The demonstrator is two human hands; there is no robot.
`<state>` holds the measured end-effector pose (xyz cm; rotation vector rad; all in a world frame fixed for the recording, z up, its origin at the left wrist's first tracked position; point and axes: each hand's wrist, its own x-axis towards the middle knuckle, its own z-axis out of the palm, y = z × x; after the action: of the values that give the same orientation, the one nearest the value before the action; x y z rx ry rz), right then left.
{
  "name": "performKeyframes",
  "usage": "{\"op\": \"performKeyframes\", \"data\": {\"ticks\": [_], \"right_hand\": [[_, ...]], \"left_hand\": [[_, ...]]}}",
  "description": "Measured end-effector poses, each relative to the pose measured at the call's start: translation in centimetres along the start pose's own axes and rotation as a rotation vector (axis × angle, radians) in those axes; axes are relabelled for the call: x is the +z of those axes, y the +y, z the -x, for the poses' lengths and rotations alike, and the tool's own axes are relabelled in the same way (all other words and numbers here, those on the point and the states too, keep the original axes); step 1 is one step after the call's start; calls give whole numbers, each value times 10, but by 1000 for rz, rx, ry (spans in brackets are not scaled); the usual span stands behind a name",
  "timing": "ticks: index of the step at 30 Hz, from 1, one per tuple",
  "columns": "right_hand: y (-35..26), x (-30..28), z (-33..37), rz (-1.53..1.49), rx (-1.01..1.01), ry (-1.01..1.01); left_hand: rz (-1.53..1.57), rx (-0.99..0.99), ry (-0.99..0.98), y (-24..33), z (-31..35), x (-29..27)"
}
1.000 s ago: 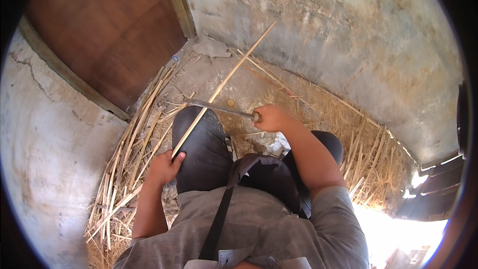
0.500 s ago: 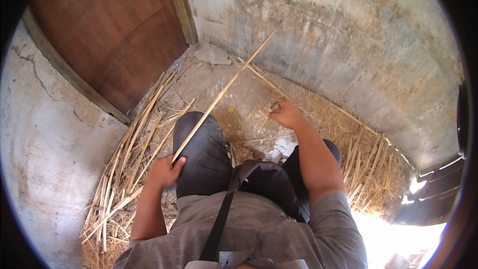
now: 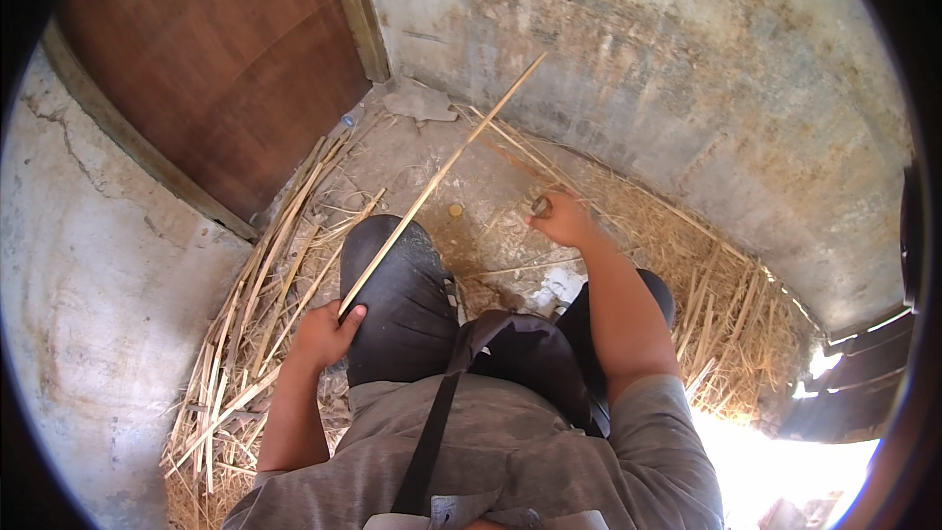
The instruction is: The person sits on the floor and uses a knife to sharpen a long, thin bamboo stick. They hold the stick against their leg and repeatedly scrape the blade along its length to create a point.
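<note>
My left hand (image 3: 326, 336) is closed around the lower end of a long, pale bamboo strip (image 3: 432, 184). The strip slants over my left knee, up and to the right, and its far end stands out against the wall. Off to the right, above the floor and apart from the strip, my right hand (image 3: 566, 220) is closed on a small thing with a round, greyish end (image 3: 541, 206). The rest of that thing is hidden by my fingers, so its kind does not show.
Several long strips (image 3: 285, 226) lie piled at the left, beside a brown door (image 3: 216, 59). Straw-like shavings and more strips (image 3: 721, 304) lie along the right wall (image 3: 667, 79). A flat stone slab (image 3: 420, 101) rests in the far corner. White pieces (image 3: 557, 290) lie between my knees.
The bamboo strip's far end has shifted very slightly up and to the right. My right hand has moved slightly, still closed. My left hand keeps its hold.
</note>
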<state>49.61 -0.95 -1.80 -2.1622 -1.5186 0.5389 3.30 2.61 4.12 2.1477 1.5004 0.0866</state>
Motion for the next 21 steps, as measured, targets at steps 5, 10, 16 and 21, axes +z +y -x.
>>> {"op": "performKeyframes", "data": {"ticks": [5, 10, 16, 21], "right_hand": [[-4, -11, 4, -6, 45, -30], [-32, -2, 9, 55, -110, -201], [-40, 20, 11, 90, -289, -239], [-28, -5, 6, 83, -108, -136]], "left_hand": [[-15, -24, -21, 1, 0, -1], [-18, 8, 9, -4, 0, 3], [1, 6, 2, -2, 0, 1], [-51, -4, 6, -6, 0, 2]]}}
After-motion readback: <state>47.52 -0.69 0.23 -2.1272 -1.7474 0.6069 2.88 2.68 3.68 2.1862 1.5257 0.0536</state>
